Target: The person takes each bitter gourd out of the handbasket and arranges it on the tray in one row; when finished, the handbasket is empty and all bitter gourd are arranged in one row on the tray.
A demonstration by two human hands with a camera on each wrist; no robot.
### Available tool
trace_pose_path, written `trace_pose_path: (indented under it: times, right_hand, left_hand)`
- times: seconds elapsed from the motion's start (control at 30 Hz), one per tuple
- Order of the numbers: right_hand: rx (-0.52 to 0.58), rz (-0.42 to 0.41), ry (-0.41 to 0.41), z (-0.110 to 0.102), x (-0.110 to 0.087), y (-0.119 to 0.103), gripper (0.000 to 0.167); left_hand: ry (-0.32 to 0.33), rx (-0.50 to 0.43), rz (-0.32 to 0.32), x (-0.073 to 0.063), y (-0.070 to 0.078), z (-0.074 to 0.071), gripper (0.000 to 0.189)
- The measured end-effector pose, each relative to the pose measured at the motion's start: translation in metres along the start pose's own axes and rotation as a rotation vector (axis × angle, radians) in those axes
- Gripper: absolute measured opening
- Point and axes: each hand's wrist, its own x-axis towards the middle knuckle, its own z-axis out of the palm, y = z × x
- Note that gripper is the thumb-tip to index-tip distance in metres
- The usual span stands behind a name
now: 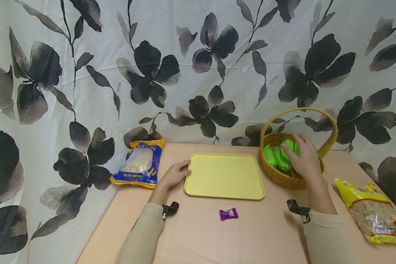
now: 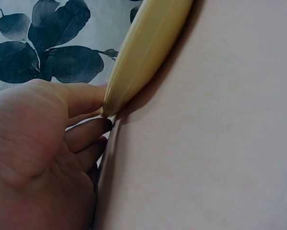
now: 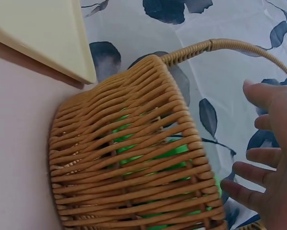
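The left hand (image 1: 174, 175) is at the left rim of a yellow rectangular tray (image 1: 224, 176), pinching that rim between thumb and fingers. In the left wrist view the tray (image 2: 150, 48) edge meets the thumb and fingertips of the left hand (image 2: 42, 139). Over a woven basket (image 1: 282, 178) with a tall handle, the right hand (image 1: 305, 157) reaches with spread fingers. Several bright green objects (image 1: 281, 156) lie in the basket, partly hidden by that hand. The right wrist view shows the right hand (image 3: 272, 153) above the basket's rim, holding nothing visible.
A small purple wrapped candy (image 1: 228, 213) lies in front of the tray. A blue and yellow bag (image 1: 138, 163) stands at the back left. A yellow printed bag (image 1: 374, 211) lies at the right. Behind the table hangs a floral curtain (image 1: 198, 73).
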Motion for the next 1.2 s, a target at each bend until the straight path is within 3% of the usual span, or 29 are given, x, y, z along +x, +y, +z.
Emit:
trace_pose_path:
  times: [0.3, 0.53, 0.73, 0.93, 1.2]
  right_hand:
    - [-0.051, 0.051, 0.003, 0.0, 0.016, 0.021, 0.071]
    - [-0.136, 0.115, -0.102, -0.007, 0.026, 0.038, 0.072]
    - [-0.137, 0.099, -0.187, -0.004, 0.024, 0.05, 0.065]
    - [-0.117, 0.063, -0.175, -0.001, 0.023, 0.056, 0.054]
    - [-0.092, 0.091, -0.165, -0.001, 0.023, 0.056, 0.054]
  left_hand:
    - [0.001, 0.013, -0.002, -0.001, 0.004, 0.001, 0.055]
    - [0.001, 0.013, -0.012, -0.002, 0.002, 0.0, 0.055]
    - [0.001, -0.007, -0.014, -0.003, 0.001, 0.001, 0.055]
    - [0.003, -0.01, -0.004, -0.003, 0.003, 0.001, 0.054]
    - [-0.001, -0.006, -0.008, -0.003, 0.002, 0.0, 0.055]
